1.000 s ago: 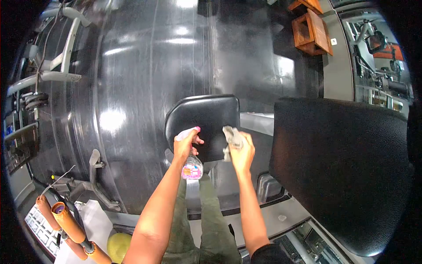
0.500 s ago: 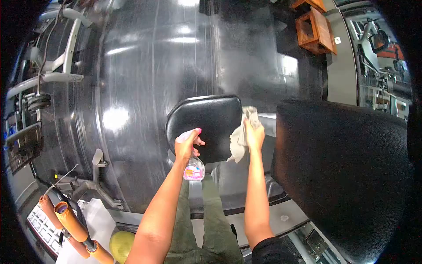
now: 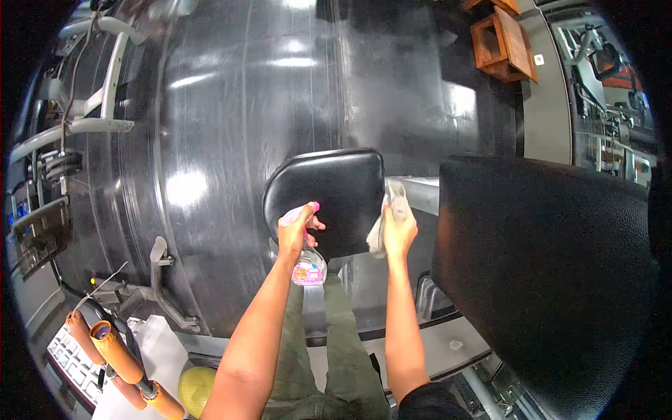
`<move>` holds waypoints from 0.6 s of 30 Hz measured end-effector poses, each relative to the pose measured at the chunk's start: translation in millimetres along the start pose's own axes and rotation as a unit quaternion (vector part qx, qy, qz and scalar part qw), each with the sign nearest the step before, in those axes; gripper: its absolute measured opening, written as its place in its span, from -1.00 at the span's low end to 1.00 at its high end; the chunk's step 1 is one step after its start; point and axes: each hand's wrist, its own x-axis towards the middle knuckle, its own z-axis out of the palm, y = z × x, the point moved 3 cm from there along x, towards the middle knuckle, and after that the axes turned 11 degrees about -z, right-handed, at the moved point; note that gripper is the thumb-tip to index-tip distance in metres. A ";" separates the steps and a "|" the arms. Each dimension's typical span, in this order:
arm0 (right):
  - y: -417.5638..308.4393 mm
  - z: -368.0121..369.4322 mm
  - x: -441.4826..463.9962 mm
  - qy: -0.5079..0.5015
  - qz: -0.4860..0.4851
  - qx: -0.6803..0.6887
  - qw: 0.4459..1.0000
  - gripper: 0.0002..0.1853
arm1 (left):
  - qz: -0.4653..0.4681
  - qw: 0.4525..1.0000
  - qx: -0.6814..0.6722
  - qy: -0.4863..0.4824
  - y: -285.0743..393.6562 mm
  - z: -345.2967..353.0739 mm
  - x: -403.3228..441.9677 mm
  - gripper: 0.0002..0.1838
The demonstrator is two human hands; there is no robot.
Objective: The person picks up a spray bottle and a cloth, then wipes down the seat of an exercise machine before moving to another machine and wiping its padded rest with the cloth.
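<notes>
A black padded bench seat (image 3: 336,182) with a shiny surface is in front of me. My left hand (image 3: 297,227) is closed around the neck of a clear spray bottle (image 3: 309,269) with a pink nozzle and a colourful label, held over the seat's near left part. At the seat's right edge, my right hand (image 3: 400,227) grips a pale cloth (image 3: 378,236), which hangs down along that side. Whether the cloth presses on the seat edge I cannot tell.
A large black backrest pad (image 3: 539,280) stands close on the right, joined by a grey metal frame (image 3: 422,196). Orange foam rollers (image 3: 119,353) and a green ball (image 3: 196,388) are at lower left. A wooden box (image 3: 505,45) sits at the far right on the black floor (image 3: 231,126).
My right hand has shifted slightly down and left along the seat's right edge, and the cloth looks more bunched and narrower. The left hand and spray bottle are almost still.
</notes>
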 end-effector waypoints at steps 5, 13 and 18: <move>77.0 -26.2 -69.5 0.022 0.128 -0.059 0.990 -0.54 | -0.004 1.000 0.008 -0.009 3.0 0.6 -2.2 -0.63; 3.3 -5.9 -25.5 0.038 -0.031 0.032 0.998 -0.60 | 0.001 0.998 0.052 -0.021 -2.3 -3.0 4.9 -0.52; 1.4 -25.4 -78.9 -0.016 -0.192 0.020 0.981 -0.55 | 0.010 0.998 0.054 -0.021 -2.9 -3.1 8.2 -0.51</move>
